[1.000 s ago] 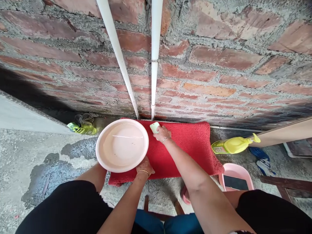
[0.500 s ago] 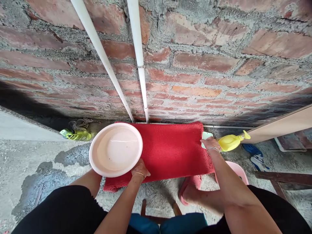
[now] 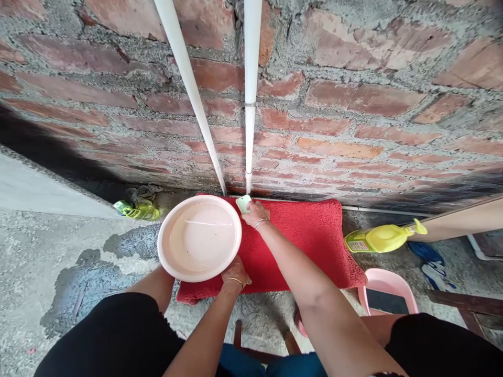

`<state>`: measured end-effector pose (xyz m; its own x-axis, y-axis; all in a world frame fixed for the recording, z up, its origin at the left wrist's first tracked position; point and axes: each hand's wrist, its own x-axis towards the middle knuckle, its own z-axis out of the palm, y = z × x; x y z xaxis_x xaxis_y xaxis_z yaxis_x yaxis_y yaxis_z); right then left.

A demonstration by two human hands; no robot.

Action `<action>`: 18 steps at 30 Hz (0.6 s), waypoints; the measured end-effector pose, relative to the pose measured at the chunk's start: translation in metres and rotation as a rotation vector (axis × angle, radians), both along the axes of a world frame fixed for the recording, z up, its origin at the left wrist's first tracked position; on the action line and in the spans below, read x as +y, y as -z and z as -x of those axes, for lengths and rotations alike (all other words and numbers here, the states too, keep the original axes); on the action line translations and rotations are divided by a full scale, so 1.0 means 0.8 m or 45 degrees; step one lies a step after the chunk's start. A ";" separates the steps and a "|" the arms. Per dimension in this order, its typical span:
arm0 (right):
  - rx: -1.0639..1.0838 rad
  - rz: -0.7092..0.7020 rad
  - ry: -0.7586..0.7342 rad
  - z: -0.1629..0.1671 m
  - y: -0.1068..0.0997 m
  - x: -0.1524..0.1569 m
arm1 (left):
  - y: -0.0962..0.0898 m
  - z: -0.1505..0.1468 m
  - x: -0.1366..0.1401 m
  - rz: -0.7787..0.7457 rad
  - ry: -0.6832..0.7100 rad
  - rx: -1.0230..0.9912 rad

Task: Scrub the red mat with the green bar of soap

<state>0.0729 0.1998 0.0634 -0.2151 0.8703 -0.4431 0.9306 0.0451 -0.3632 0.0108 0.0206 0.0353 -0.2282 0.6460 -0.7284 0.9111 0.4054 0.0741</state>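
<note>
A pale pink basin [image 3: 167, 264] holding shallow clear liquid stands over the left end of a red towel-like cloth [image 3: 302, 246]. My left hand [image 3: 236, 272] is closed at the basin's lower right side, its fingers partly hidden beneath the rim. Pinched in my right hand [image 3: 257, 213] is a small, flat, pale green rectangular object [image 3: 242, 203] with rounded corners; its exact kind is unclear. That hand is over the cloth's far edge, just right of the basin.
A yellow spray bottle [image 3: 381, 239] lies at right, above a pink tub [image 3: 411, 296] with something dark inside. Blue-and-white cloth [image 3: 432, 267] lies beyond. A yellow-green bottle [image 3: 143, 210] is at left. Two white pipes [image 3: 250, 131] run down the brick wall [image 3: 338, 120].
My right hand has moved left with the pale green object, from the cloth's right end to beside the basin. My left hand stays at the basin. The view has shifted slightly.
</note>
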 end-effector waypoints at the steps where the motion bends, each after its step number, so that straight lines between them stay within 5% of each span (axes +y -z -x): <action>1: -0.009 0.013 -0.017 0.006 0.001 0.005 | 0.000 0.000 0.000 0.003 0.001 0.000; 6: -0.128 0.044 0.012 -0.039 0.002 0.037 | -0.001 -0.001 0.001 0.042 -0.005 -0.012; 12: -0.310 0.046 0.368 -0.201 -0.001 0.062 | -0.003 -0.001 0.003 0.034 0.007 0.014; 18: -0.538 0.111 0.796 -0.354 -0.011 0.043 | -0.001 -0.002 0.002 0.032 0.020 0.051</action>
<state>0.3564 0.2344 0.0719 0.5096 0.7325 -0.4514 0.8344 -0.5487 0.0517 0.0126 0.0225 0.0362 -0.2474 0.6316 -0.7348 0.9195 0.3920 0.0274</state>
